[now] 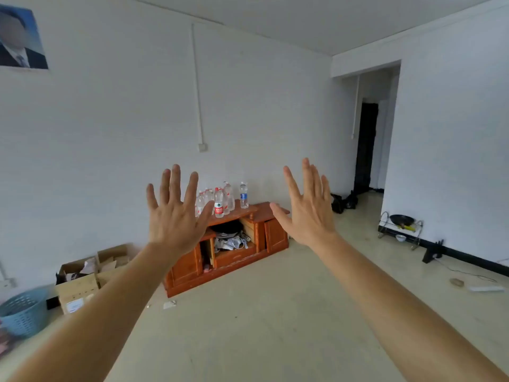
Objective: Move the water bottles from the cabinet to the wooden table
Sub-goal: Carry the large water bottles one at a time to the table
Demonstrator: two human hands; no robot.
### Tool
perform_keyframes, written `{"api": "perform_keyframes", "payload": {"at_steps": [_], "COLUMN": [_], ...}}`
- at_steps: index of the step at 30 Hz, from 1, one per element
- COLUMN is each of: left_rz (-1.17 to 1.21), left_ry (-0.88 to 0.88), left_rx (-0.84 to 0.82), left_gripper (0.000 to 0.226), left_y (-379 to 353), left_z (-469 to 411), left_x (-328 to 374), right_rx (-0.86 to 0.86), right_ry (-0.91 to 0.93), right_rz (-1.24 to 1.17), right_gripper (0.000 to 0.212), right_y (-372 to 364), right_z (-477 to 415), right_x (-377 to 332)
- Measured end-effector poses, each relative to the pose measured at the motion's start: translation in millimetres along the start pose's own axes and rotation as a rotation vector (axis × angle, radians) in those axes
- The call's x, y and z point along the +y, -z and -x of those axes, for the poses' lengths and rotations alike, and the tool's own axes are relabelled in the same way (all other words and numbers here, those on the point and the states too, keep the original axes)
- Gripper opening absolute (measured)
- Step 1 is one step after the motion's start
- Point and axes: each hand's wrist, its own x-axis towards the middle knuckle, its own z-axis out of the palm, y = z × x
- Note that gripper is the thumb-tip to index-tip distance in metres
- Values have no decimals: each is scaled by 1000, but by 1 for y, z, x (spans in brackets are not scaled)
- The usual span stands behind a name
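White walls [110,133], white ceiling [303,17], pale floor [261,312]. Poster [20,37] top left on back wall; conduit [197,86] runs down to a wall box [202,147]. Red-brown cabinet [234,257] against that wall, cardboard boxes [80,282] and blue basket [23,310] to its left. Dark doorway [366,139] in right corner. Wire rack [400,228] by right wall. Soft, even light.

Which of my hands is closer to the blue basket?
Left. The left hand is up and right of the basket; the right hand is raised farther right, beyond the left hand.
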Motion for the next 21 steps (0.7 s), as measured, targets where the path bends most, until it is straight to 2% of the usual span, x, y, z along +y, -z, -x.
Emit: {"api": "perform_keyframes", "payload": {"at_steps": [4,6,9,15,21], "left_rz": [-32,-61,-57,-47,-21], "left_ry": [174,141,126,148,170], "left_rx": [-188,-242,-264,-356,-468], "left_gripper": [88,88,86,80,78], "left_y": [-99,-143,-206,-327,-495], "left_z": [-45,-61,-98,-158,-228], "left_x": [-46,-64,-91,-105,-93], "right_rx": [-155,-244,-266,-306,-409], "right_ry": [-24,-9,25,20,-103], "right_rz": [-35,-22,-6,-23,-89], "right_gripper": [87,87,85,83,88], "right_y": [-109,-153,-211,-330,-508], "right_z": [-39,-56,-95,-142,-188], "right_x": [-33,-45,-46,-13,40]}}
